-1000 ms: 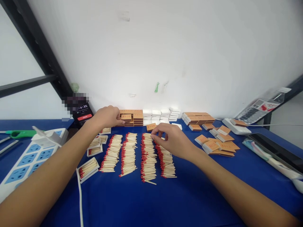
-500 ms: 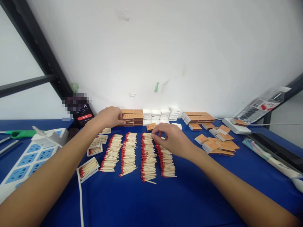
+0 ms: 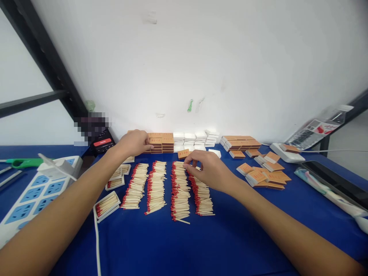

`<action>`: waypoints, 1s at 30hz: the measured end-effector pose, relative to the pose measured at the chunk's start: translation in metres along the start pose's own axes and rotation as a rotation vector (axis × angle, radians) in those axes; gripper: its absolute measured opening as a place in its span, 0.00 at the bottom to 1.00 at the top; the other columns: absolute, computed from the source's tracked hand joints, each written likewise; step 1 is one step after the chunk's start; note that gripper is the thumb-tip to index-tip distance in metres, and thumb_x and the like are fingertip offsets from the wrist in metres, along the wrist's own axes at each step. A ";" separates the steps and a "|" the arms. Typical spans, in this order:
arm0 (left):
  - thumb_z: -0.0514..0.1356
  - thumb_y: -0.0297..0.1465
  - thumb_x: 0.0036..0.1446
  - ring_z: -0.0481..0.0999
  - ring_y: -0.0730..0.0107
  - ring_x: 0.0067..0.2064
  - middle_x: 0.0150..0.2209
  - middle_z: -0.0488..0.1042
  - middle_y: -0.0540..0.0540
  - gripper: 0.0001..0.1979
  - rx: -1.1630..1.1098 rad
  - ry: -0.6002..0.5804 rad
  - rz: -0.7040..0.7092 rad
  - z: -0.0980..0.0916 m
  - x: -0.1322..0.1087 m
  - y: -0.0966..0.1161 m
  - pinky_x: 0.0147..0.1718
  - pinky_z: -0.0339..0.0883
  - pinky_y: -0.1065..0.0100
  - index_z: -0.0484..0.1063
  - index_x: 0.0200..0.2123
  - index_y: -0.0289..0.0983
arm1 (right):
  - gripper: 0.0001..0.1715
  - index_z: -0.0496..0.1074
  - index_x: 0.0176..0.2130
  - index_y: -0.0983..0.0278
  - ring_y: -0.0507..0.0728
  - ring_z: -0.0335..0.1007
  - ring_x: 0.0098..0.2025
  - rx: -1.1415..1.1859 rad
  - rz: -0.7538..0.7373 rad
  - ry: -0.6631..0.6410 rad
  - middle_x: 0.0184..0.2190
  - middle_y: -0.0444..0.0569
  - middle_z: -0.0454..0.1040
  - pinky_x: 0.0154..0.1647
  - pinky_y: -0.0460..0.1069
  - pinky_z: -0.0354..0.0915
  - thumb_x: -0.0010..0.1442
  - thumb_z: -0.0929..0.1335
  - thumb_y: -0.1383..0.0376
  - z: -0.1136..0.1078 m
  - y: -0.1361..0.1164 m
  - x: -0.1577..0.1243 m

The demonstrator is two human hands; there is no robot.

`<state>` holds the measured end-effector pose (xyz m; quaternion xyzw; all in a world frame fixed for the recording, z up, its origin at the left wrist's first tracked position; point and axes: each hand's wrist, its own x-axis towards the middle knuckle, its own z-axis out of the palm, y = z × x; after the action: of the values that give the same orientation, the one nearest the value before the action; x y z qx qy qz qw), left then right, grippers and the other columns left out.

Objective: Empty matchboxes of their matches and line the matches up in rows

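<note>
My left hand (image 3: 135, 142) is closed at the left part of a stack of orange matchboxes (image 3: 161, 141), its thumb and fingers against a box there; the palm hides some of the stack. My right hand (image 3: 209, 168) hovers over the upper ends of two rows of matches, thumb and index finger bent together; anything between the tips cannot be made out. Red-tipped matches (image 3: 180, 191) lie in several rows on the blue tabletop (image 3: 155, 245). A single matchbox (image 3: 183, 153) lies just beyond my right fingers. White inner trays (image 3: 189, 138) are stacked beside the orange boxes.
Filled match trays (image 3: 107, 206) sit at left, near a power strip (image 3: 37, 199) and a phone (image 3: 102, 142). Right of centre are stacked matchboxes (image 3: 240, 143) and a loose pile (image 3: 267, 176). A plastic bottle (image 3: 319, 128) leans at far right, above a dark device (image 3: 336, 184).
My left hand has shifted slightly, and the front matchboxes beside its fingers now sit more evenly in the stack. My right hand has stayed nearly still.
</note>
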<state>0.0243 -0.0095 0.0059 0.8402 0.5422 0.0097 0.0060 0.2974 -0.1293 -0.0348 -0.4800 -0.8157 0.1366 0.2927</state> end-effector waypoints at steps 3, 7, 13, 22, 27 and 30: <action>0.64 0.44 0.62 0.78 0.59 0.34 0.34 0.83 0.42 0.16 -0.005 -0.003 0.001 0.000 -0.001 0.001 0.36 0.63 0.62 0.80 0.33 0.37 | 0.07 0.76 0.36 0.60 0.55 0.74 0.36 -0.002 0.002 -0.002 0.36 0.48 0.80 0.37 0.52 0.65 0.67 0.68 0.64 0.000 0.001 0.000; 0.62 0.45 0.63 0.78 0.60 0.33 0.34 0.84 0.41 0.17 -0.003 -0.008 0.012 -0.002 -0.001 0.001 0.33 0.61 0.63 0.79 0.32 0.38 | 0.08 0.76 0.36 0.61 0.55 0.73 0.36 -0.005 0.006 -0.006 0.35 0.48 0.80 0.37 0.52 0.65 0.67 0.68 0.64 0.000 0.000 0.000; 0.62 0.50 0.59 0.78 0.59 0.34 0.36 0.84 0.41 0.20 -0.036 -0.039 -0.021 -0.011 -0.003 -0.006 0.31 0.60 0.64 0.82 0.36 0.39 | 0.08 0.76 0.35 0.61 0.57 0.73 0.36 -0.152 0.037 0.045 0.34 0.49 0.80 0.37 0.53 0.65 0.67 0.68 0.63 -0.005 0.020 0.003; 0.62 0.52 0.57 0.76 0.60 0.31 0.31 0.82 0.43 0.21 -0.023 0.048 0.017 -0.036 -0.017 0.005 0.30 0.59 0.62 0.82 0.35 0.40 | 0.22 0.77 0.54 0.64 0.70 0.68 0.57 -0.287 -0.122 0.065 0.51 0.60 0.77 0.61 0.65 0.65 0.65 0.72 0.56 -0.003 0.073 0.027; 0.64 0.50 0.56 0.79 0.58 0.34 0.35 0.83 0.43 0.19 -0.048 0.067 0.042 -0.044 -0.027 0.019 0.30 0.61 0.62 0.82 0.37 0.40 | 0.19 0.79 0.50 0.62 0.70 0.67 0.54 -0.270 -0.110 0.023 0.48 0.59 0.76 0.58 0.65 0.67 0.62 0.74 0.56 0.007 0.076 0.038; 0.63 0.50 0.56 0.79 0.57 0.36 0.38 0.84 0.42 0.20 -0.046 0.078 0.046 -0.047 -0.030 0.023 0.31 0.62 0.61 0.82 0.38 0.41 | 0.16 0.79 0.46 0.60 0.70 0.68 0.57 -0.219 -0.075 0.054 0.48 0.57 0.78 0.61 0.66 0.64 0.61 0.75 0.56 0.003 0.080 0.035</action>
<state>0.0321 -0.0469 0.0535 0.8509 0.5224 0.0551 0.0039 0.3391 -0.0584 -0.0658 -0.4817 -0.8349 0.0229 0.2652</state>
